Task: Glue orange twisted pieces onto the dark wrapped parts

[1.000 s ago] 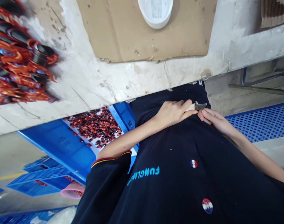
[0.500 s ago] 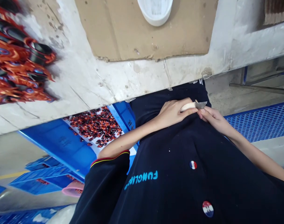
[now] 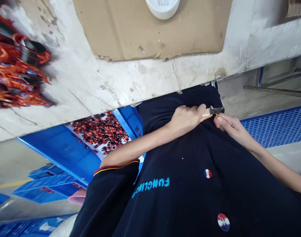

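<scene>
left hand (image 3: 186, 119) clamped on wood-handled knife (image 3: 206, 112) | right hand (image 3: 233, 129) beside blade (image 3: 217, 110), grip hidden

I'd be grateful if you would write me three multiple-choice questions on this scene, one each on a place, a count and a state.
1. Where is the blue crate of red-and-black pieces relative to the left hand?
A) To its left
B) To its right
C) Directly beneath it

2. How many round badges show on the dark shirt?
A) One
B) Two
C) Four

3. What state is the knife in?
A) Held, blade exposed
B) Folded shut
C) Lying on the shirt

Answers:
1. A, as the crate lies left of the hand, beyond the forearm.
2. B, as a second badge sits lower down.
3. A, as the left hand grips the handle and the blade shows.
</scene>
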Demonstrator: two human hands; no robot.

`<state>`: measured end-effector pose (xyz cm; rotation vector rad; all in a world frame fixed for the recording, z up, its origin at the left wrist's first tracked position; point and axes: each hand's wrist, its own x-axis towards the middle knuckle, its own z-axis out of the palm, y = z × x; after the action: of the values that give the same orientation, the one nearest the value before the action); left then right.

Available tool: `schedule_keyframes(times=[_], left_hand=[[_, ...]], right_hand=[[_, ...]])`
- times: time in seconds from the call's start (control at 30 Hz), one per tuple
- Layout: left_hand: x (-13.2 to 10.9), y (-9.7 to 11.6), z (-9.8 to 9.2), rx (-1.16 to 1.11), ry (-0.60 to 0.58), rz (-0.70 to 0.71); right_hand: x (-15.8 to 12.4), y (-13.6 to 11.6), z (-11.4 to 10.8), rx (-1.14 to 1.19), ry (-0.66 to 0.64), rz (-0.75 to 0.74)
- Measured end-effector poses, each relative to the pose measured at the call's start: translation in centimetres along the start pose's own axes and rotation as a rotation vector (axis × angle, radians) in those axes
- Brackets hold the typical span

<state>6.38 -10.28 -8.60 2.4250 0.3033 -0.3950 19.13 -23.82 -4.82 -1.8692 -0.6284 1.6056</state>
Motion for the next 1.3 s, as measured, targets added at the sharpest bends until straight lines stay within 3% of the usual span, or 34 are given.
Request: schedule_keyframes(times=[0.17, 0.33, 0.57, 0.7, 0.87, 1.13, 1.3], left_hand=[[-0.1, 0.3, 0.2, 0.033, 0.008, 0.006], [0.4, -0.7, 0.3, 0.065, -0.038, -0.293], [0.2, -1.3, 0.5, 0.005, 0.182, -0.013], [-0.3, -1.4, 0.7, -0.062, 0.252, 0.144], [-0.3, -1.3, 1.0, -0.118, 0.300, 0.177], [-0.2, -1.1, 0.1, -0.221, 0.067, 0.032], [-0.4, -0.9, 0.5, -0.131, 0.114, 0.058]], right_hand=[[-1.5, -0.3, 0.2, 0.127, 0.014, 0.106], [-3.8, -0.1, -0.4, 0.311, 0.058, 0.169], [-2.0, 0.5, -0.2, 0.399, 0.010, 0.191], [-0.8, 0.0, 0.5, 0.253, 0.029, 0.050], [-0.4, -0.3, 1.0, 0.057, 0.095, -0.070], [-0.1, 0.6, 1.3, -0.153, 0.236, -0.145], [-0.6, 0.4, 1.3, -0.283, 0.272, -0.242]])
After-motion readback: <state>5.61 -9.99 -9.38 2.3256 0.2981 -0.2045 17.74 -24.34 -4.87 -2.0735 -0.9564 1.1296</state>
